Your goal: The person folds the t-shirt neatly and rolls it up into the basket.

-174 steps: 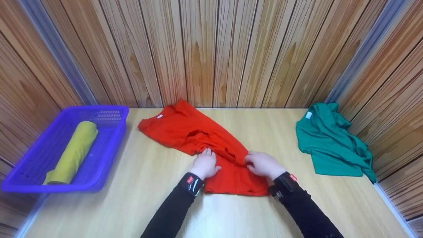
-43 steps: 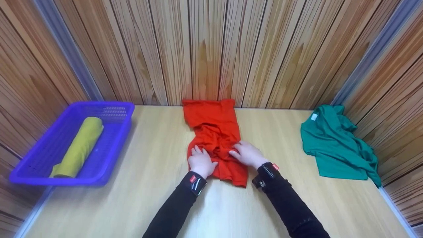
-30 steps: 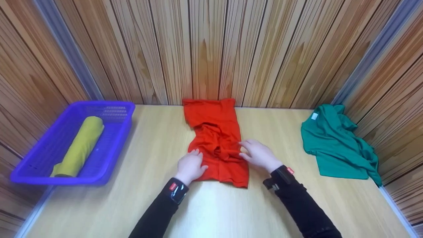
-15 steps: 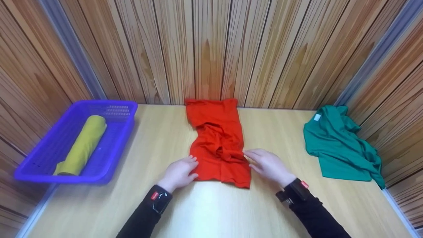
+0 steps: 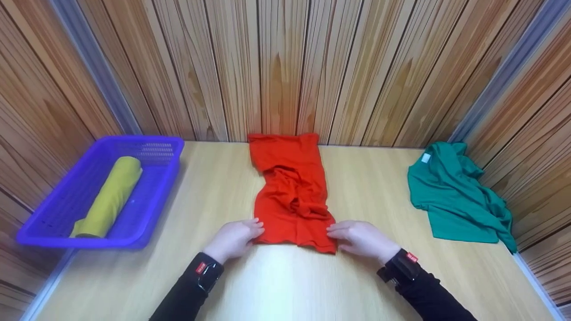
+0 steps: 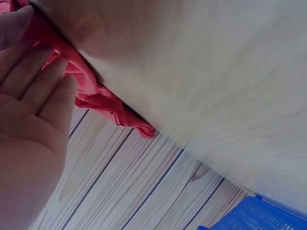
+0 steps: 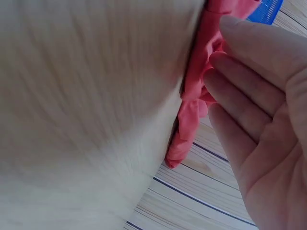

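A red shirt lies folded into a long narrow strip on the table, bunched and wrinkled around its middle. My left hand is at its near left corner, fingertips at the cloth's edge. Opposite, at the near right corner, my right hand has its fingertips over the shirt's edge. The left wrist view shows the left hand's fingers extended beside the red cloth. In the right wrist view the right hand's fingers are loosely bent, with no cloth seen pinched; the thumb lies near the fabric.
A purple basket stands at the left with a rolled yellow cloth inside. At the right, against the side wall, lies a crumpled green shirt with a white label. Wood-patterned walls bound the table.
The red shirt went from lying slanted and wider to a straight, narrow strip. Since then both hands have drawn back from its middle, apart and toward the near corners.
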A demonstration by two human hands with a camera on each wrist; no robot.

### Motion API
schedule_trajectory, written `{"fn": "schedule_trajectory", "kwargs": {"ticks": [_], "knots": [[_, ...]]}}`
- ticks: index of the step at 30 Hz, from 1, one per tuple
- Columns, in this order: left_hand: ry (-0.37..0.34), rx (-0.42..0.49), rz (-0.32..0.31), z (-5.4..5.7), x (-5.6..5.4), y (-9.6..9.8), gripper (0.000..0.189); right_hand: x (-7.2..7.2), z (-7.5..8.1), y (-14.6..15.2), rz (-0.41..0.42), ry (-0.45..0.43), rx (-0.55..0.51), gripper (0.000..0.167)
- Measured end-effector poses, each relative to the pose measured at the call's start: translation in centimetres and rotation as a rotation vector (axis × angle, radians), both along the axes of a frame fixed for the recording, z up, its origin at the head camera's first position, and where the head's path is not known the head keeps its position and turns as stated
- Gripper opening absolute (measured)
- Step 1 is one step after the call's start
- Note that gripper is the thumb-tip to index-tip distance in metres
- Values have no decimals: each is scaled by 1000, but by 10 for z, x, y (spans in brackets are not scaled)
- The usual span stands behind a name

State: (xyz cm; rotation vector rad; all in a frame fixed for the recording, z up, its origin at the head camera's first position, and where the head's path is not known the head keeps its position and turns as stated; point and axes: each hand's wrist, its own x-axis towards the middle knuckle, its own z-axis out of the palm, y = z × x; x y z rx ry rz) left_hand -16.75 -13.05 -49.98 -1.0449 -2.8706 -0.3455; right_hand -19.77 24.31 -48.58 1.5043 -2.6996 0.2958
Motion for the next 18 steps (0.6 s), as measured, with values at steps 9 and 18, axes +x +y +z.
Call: {"fn": "schedule_trajectory", "kwargs": {"ticks": [9, 18], "knots": [[17, -39, 9, -2, -2, 1, 33, 0, -7, -6, 12, 9, -1, 34], [137, -42, -18, -8, -6, 3, 27, -1, -11, -15, -15, 70, -36, 23]]}}
